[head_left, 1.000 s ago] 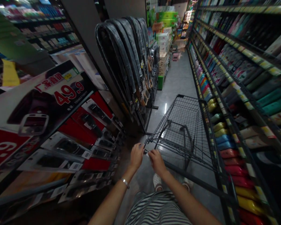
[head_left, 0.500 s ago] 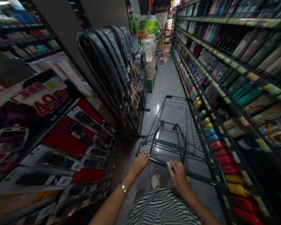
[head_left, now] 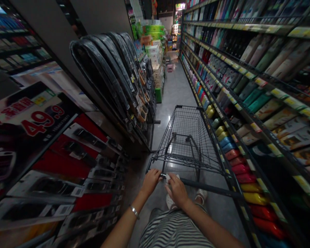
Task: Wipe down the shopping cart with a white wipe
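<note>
An unloaded wire shopping cart (head_left: 189,107) stands before me, its dark handle (head_left: 209,187) running crosswise near my body. My left hand (head_left: 151,181), with a silver bracelet at the wrist, is closed round the handle's left end. Just to its right, my right hand (head_left: 177,191) presses a crumpled white piece, which looks like a tissue (head_left: 167,177), against the handle. My right fingers are bent over the tissue and partly hide it.
Shelves of bottles and colourful packs (head_left: 241,168) line the right side, close to the cart. Belts (head_left: 100,65) hang on a rack at left, beside a display of packaged belts (head_left: 85,137) under a price sign (head_left: 41,120). Stacked goods (head_left: 156,51) and a pink stool (head_left: 169,68) stand farther along the aisle floor (head_left: 174,86).
My right hand has slid left along the handle with the tissue, closer to my left hand. The left hand keeps its grip. The view has shifted slightly.
</note>
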The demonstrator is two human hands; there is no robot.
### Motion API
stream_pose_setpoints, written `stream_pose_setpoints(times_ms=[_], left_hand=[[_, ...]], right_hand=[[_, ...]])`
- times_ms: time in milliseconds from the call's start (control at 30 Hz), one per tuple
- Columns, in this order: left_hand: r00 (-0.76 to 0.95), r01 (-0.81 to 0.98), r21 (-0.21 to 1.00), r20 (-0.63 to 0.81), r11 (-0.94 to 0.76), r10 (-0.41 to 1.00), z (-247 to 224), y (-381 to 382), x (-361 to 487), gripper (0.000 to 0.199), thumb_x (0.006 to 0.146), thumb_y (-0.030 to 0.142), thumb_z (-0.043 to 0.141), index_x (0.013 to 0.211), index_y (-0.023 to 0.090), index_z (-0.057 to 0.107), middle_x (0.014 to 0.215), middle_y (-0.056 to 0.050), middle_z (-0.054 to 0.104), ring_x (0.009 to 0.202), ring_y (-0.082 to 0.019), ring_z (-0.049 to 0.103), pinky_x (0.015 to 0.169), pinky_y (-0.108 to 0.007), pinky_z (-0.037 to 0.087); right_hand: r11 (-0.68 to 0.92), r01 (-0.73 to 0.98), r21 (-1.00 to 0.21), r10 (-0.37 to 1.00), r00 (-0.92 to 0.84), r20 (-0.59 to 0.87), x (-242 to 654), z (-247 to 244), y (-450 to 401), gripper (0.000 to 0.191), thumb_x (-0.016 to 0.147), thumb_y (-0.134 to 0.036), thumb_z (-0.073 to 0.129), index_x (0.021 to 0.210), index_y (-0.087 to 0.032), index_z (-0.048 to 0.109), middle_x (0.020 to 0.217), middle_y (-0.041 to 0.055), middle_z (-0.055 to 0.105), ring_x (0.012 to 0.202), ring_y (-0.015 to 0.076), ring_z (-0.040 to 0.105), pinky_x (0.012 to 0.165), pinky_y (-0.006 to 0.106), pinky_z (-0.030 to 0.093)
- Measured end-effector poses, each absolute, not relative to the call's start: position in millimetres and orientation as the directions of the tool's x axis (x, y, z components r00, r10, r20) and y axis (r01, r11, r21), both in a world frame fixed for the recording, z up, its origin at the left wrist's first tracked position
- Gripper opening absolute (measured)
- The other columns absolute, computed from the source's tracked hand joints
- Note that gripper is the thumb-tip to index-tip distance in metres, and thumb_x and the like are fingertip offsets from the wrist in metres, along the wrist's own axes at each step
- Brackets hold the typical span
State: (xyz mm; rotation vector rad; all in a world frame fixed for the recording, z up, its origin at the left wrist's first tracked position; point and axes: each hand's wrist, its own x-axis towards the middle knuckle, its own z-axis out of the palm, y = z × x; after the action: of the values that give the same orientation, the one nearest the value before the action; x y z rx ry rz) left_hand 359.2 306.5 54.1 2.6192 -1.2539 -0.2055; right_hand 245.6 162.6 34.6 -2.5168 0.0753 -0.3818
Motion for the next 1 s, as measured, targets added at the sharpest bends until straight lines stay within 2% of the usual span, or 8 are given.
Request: stream_pose_setpoints(times_ms=[100, 200, 433, 600, 667, 800, 900, 1000], left_hand=[[0.638, -0.731, 0.291, -0.03, -0.617, -0.77, 56, 305, 357, 0.028, 0.089, 0.032, 0.058, 0.111, 0.016, 0.058, 0.104, -0.005, 0.063, 0.097, -0.018, 0.061, 0.084, -0.04, 0.053], [0.644, -0.721, 0.309, -0.03, -0.62, -0.764, 58, 303, 355, 0.026, 0.089, 0.031, 0.058, 0.11, 0.016, 0.059, 0.103, -0.004, 0.063, 0.098, -0.018, 0.061, 0.084, -0.039, 0.053], [0.656, -0.704, 0.334, -0.032, -0.627, -0.754, 59, 300, 347, 0.025, 0.088, 0.029, 0.059, 0.11, 0.016, 0.059, 0.103, -0.004, 0.063, 0.098, -0.018, 0.06, 0.084, -0.039, 0.052], [0.668, -0.691, 0.344, -0.033, -0.636, -0.743, 58, 298, 341, 0.026, 0.088, 0.027, 0.059, 0.112, 0.016, 0.058, 0.105, -0.005, 0.063, 0.1, -0.019, 0.059, 0.086, -0.04, 0.051], [0.67, -0.689, 0.344, -0.033, -0.637, -0.742, 58, 297, 341, 0.026, 0.088, 0.028, 0.059, 0.112, 0.016, 0.058, 0.106, -0.005, 0.062, 0.1, -0.019, 0.059, 0.086, -0.039, 0.051], [0.676, -0.686, 0.331, -0.04, -0.648, -0.736, 58, 297, 341, 0.024, 0.089, 0.03, 0.058, 0.108, 0.016, 0.059, 0.104, -0.004, 0.063, 0.098, -0.018, 0.06, 0.085, -0.04, 0.051], [0.687, -0.678, 0.316, -0.048, -0.663, -0.725, 58, 296, 342, 0.023, 0.089, 0.033, 0.057, 0.105, 0.016, 0.06, 0.101, -0.004, 0.062, 0.096, -0.018, 0.06, 0.084, -0.04, 0.051], [0.689, -0.677, 0.308, -0.054, -0.668, -0.723, 58, 296, 342, 0.025, 0.089, 0.034, 0.057, 0.106, 0.016, 0.059, 0.102, -0.004, 0.062, 0.096, -0.018, 0.06, 0.085, -0.04, 0.051]], right_hand=[[-0.828, -0.034, -0.56, -0.211, 0.944, 0.255, 221, 32, 133, 0.006, 0.086, -0.021, 0.053, 0.088, -0.019, 0.059, 0.115, 0.016, 0.064, 0.109, 0.0275, 0.061, 0.09, 0.047, 0.052], [-0.824, -0.073, -0.563, -0.261, 0.929, 0.262, 195, 29, 100, 0.015, 0.091, -0.021, 0.042, 0.09, -0.021, 0.057, 0.111, 0.0127, 0.065, 0.106, 0.0235, 0.063, 0.088, 0.043, 0.054], [-0.808, -0.18, -0.561, -0.368, 0.898, 0.242, 163, 28, 66, 0.029, 0.093, -0.021, 0.036, 0.119, -0.019, 0.049, 0.102, 0.01, 0.067, 0.097, 0.023, 0.064, 0.098, 0.056, 0.044], [-0.805, -0.121, -0.58, -0.28, 0.94, 0.193, 197, 27, 99, 0.038, 0.086, -0.007, 0.033, 0.117, -0.017, 0.053, 0.106, 0.0115, 0.066, 0.103, 0.0207, 0.062, 0.09, 0.039, 0.052], [-0.807, -0.082, -0.584, -0.225, 0.958, 0.176, 221, 27, 122, 0.046, 0.081, -0.001, 0.034, 0.12, -0.017, 0.053, 0.112, 0.0112, 0.065, 0.107, 0.0194, 0.061, 0.094, 0.037, 0.05], [-0.811, -0.015, -0.584, -0.124, 0.981, 0.147, 267, 30, 161, 0.04, 0.082, -0.004, 0.038, 0.114, -0.017, 0.058, 0.12, 0.0111, 0.063, 0.111, 0.0193, 0.06, 0.093, 0.034, 0.049], [-0.814, 0.018, -0.58, -0.077, 0.987, 0.139, 280, 35, 169, 0.035, 0.084, -0.007, 0.041, 0.11, -0.02, 0.061, 0.113, 0.0075, 0.067, 0.101, 0.018, 0.064, 0.088, 0.031, 0.05], [-0.831, 0.03, -0.555, -0.069, 0.985, 0.157, 265, 37, 154, 0.035, 0.085, -0.008, 0.042, 0.11, -0.022, 0.062, 0.107, 0.006, 0.07, 0.097, 0.0187, 0.065, 0.094, 0.036, 0.047]])
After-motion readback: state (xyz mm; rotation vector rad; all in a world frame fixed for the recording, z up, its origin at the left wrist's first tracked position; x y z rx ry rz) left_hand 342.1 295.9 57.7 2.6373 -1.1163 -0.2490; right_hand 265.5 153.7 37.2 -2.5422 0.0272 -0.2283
